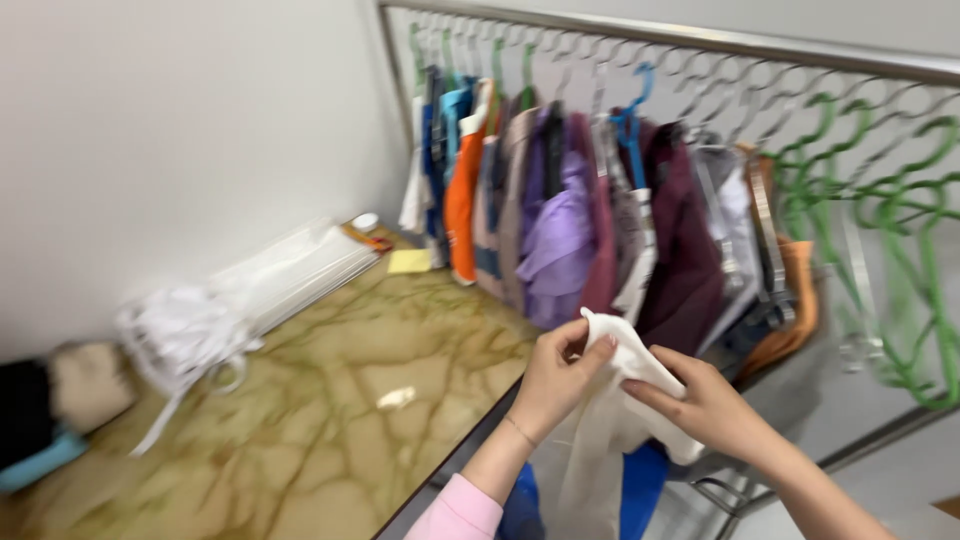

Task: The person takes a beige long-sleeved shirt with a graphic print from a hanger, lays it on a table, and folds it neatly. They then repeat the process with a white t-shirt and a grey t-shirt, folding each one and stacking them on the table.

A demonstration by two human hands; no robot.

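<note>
Both my hands hold a white cloth garment in front of a clothes rail. My left hand pinches its top edge with thumb and fingers. My right hand grips the same cloth from the right side. The cloth hangs down between my forearms. Behind it, several garments hang on the metal rail: an orange one, a purple one and a dark maroon one. The picture is blurred.
Empty green hangers hang at the rail's right end. On the marbled tan floor by the white wall lie a bundle of white hangers, a white flat bundle, a yellow pad and a small white scrap.
</note>
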